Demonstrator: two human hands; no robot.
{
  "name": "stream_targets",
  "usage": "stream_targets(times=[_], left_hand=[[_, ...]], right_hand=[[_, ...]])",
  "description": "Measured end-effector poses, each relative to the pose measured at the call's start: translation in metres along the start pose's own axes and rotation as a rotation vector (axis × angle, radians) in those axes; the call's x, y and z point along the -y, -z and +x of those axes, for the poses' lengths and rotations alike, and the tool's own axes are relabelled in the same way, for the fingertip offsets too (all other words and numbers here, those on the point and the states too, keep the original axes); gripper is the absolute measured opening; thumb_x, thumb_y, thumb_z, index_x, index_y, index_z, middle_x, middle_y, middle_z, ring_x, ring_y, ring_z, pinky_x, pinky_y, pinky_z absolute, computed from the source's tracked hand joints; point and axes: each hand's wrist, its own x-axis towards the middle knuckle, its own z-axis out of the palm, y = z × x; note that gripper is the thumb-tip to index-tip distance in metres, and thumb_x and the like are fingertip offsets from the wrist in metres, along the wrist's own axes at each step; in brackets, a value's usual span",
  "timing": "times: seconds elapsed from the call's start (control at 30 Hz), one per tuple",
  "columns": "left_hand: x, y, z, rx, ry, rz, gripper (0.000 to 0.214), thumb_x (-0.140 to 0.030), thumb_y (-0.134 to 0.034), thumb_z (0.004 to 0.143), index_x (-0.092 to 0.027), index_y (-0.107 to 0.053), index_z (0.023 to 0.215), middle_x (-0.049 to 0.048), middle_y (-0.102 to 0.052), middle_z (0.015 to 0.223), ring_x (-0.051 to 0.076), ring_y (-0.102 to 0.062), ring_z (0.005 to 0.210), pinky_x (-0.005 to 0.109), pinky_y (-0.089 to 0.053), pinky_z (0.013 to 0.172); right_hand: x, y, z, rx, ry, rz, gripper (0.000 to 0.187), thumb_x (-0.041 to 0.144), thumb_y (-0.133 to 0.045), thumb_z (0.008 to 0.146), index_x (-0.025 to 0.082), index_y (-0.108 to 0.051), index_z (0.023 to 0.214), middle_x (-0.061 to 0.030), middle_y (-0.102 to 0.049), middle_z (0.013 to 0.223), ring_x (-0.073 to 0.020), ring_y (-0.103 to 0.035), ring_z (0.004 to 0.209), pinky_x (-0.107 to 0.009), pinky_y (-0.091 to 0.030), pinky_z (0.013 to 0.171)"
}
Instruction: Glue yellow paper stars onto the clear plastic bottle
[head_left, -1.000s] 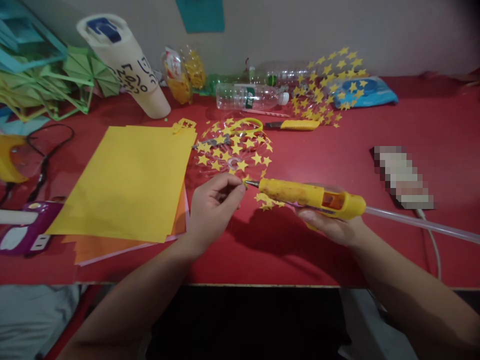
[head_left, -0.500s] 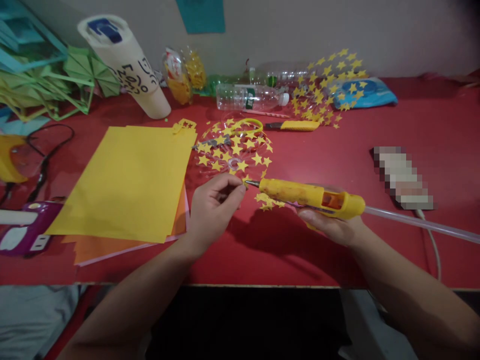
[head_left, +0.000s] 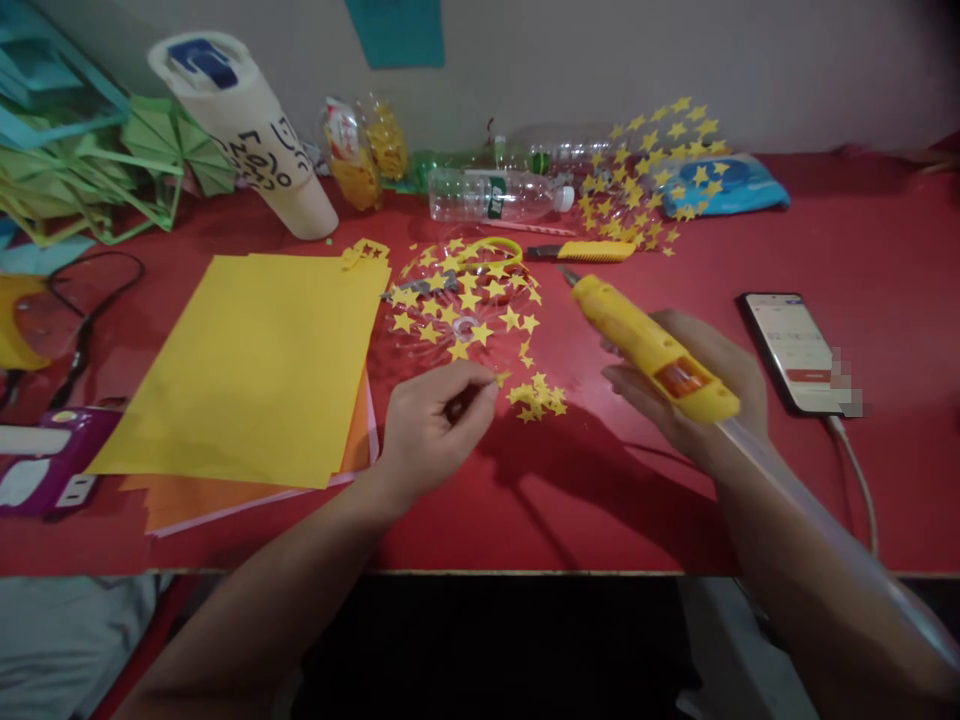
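My left hand (head_left: 431,425) is closed in a pinch on a small yellow paper star (head_left: 501,378), just left of a little heap of cut stars (head_left: 538,397) on the red table (head_left: 525,500). My right hand (head_left: 694,395) grips a yellow glue gun (head_left: 649,346) with a clear glue stick out its back; its nozzle points up and left, away from the star. Beyond my left hand lies a clear plastic piece covered with stuck-on stars (head_left: 465,300).
A stack of yellow and orange paper sheets (head_left: 255,365) lies at the left. A phone (head_left: 796,350) on a cable sits at the right. Plastic bottles (head_left: 495,193), a yellow cutter (head_left: 592,251), a star-covered bottle (head_left: 645,170) and a white tube (head_left: 247,130) line the back.
My right hand swung the glue gun's nozzle away from the star, up and to the right. My left hand keeps its pinch on the star and has barely moved.
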Motion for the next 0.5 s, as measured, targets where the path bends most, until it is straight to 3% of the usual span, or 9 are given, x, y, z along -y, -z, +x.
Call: stream_targets(times=[0.07, 0.13, 0.3, 0.4, 0.5], left_hand=[[-0.002, -0.003, 0.000, 0.078, 0.107, -0.120, 0.014, -0.017, -0.053, 0.082, -0.020, -0.058, 0.068, -0.0058, -0.049, 0.052, 0.007, -0.040, 0.046, 0.021, -0.035, 0.047], [-0.004, -0.005, -0.001, 0.165, 0.214, -0.246, 0.014, -0.017, -0.053, 0.080, -0.020, -0.057, 0.067, -0.0064, -0.048, 0.051, 0.007, -0.040, 0.044, 0.021, -0.034, 0.045], [-0.002, -0.008, 0.002, 0.302, 0.458, -0.551, 0.013, -0.021, -0.054, 0.079, -0.020, -0.055, 0.066, -0.0065, -0.050, 0.050, 0.004, -0.036, 0.037, 0.018, -0.030, 0.038], [0.002, -0.009, 0.003, 0.348, 0.597, -0.693, 0.011, -0.023, -0.055, 0.078, -0.019, -0.055, 0.068, -0.0067, -0.051, 0.047, 0.003, -0.029, 0.033, 0.017, -0.022, 0.034], [0.003, -0.008, 0.005, 0.389, 0.706, -0.819, 0.010, -0.024, -0.056, 0.075, -0.018, -0.055, 0.067, -0.0063, -0.052, 0.044, 0.002, -0.025, 0.031, 0.017, -0.017, 0.033]], right_hand=[[-0.016, 0.001, 0.001, 0.076, -0.033, -0.098, 0.009, 0.025, -0.059, 0.083, 0.023, -0.050, 0.081, -0.0030, -0.056, 0.075, -0.0168, -0.054, 0.065, -0.030, -0.042, 0.054], [-0.035, -0.001, -0.001, 0.252, -0.063, -0.184, 0.013, 0.018, -0.059, 0.074, 0.022, -0.051, 0.083, -0.0042, -0.055, 0.079, -0.0171, -0.053, 0.066, -0.030, -0.043, 0.055], [-0.072, -0.008, -0.011, 0.492, -0.024, -0.272, 0.032, 0.010, -0.054, 0.064, 0.019, -0.057, 0.095, -0.0088, -0.061, 0.094, -0.0217, -0.060, 0.080, -0.035, -0.051, 0.071], [-0.066, -0.005, -0.008, 0.477, 0.074, -0.301, 0.032, 0.012, -0.056, 0.070, 0.017, -0.060, 0.101, -0.0138, -0.064, 0.101, -0.0259, -0.060, 0.090, -0.039, -0.051, 0.077], [-0.033, -0.003, 0.003, 0.330, 0.154, -0.278, 0.021, 0.013, -0.054, 0.080, 0.017, -0.060, 0.099, -0.0141, -0.066, 0.103, -0.0269, -0.060, 0.091, -0.042, -0.050, 0.079]])
